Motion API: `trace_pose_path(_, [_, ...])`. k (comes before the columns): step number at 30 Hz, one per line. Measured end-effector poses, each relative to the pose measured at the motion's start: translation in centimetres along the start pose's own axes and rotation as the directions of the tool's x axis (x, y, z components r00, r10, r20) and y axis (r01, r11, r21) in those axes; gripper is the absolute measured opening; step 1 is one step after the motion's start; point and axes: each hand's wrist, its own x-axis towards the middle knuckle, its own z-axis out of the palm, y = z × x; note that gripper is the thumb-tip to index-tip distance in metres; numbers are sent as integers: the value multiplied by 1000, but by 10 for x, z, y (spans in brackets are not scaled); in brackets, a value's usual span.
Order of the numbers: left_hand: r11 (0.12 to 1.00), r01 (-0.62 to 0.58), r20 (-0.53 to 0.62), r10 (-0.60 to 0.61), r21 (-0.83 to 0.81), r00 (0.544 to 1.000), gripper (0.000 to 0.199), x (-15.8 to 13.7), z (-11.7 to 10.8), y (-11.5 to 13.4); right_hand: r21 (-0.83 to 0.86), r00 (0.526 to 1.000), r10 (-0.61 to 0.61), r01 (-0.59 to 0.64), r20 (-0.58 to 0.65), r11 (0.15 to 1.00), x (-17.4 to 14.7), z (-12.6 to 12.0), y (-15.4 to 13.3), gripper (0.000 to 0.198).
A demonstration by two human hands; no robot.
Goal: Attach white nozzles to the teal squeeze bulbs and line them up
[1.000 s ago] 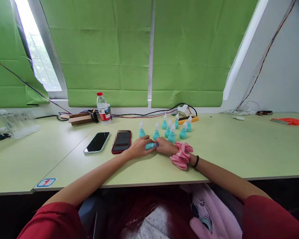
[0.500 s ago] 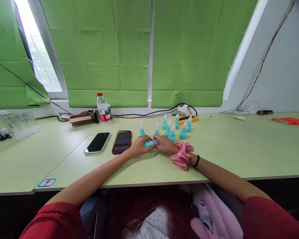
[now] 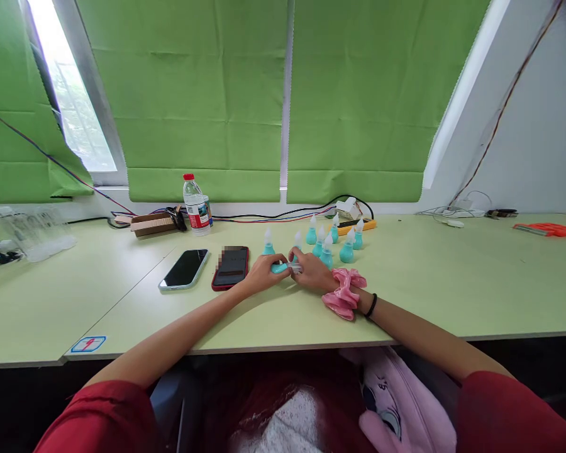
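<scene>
Held between my hands, low over the table, is a teal-and-clear bulb nasal aspirator (image 3: 279,268), lying sideways. My left hand (image 3: 264,272) is closed around its teal bulb, which partly shows beyond the fingers. The fingertips of my right hand (image 3: 311,272) pinch the clear end; its exact shape is too small to make out. Just behind my hands stand similar aspirators, one upright aspirator (image 3: 268,244) near my left fingers and another aspirator (image 3: 297,241) partly hidden by my right hand. Several more, such as the nearest aspirator (image 3: 346,251), form a group to the right.
Left of my hands lie a red-cased phone (image 3: 231,267) and a light-cased phone (image 3: 183,269). Behind them are a water bottle (image 3: 198,211) and an open cardboard box (image 3: 153,224). A yellow cutter (image 3: 370,225) lies behind the aspirators; orange tools (image 3: 554,229) rest far right.
My right fingers have shifted slightly on the clear end, and more of it shows between my hands. My left hand keeps hold of the teal bulb.
</scene>
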Motion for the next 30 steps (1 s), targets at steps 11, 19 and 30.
trace_pose_path(11, [985,138,-21,-141,-104,990,26,5,4,-7,-231,1000,-15,16,3,973,0,-3,0,23])
trace_pose_path(19, [986,70,26,-66,-153,997,24,1,4,-9,-318,999,0,14,44,948,-1,-2,-2,19])
trace_pose_path(30, [997,73,183,-67,-30,981,26,-2,4,-9,-244,972,-137,182,191,953,-1,-5,5,15])
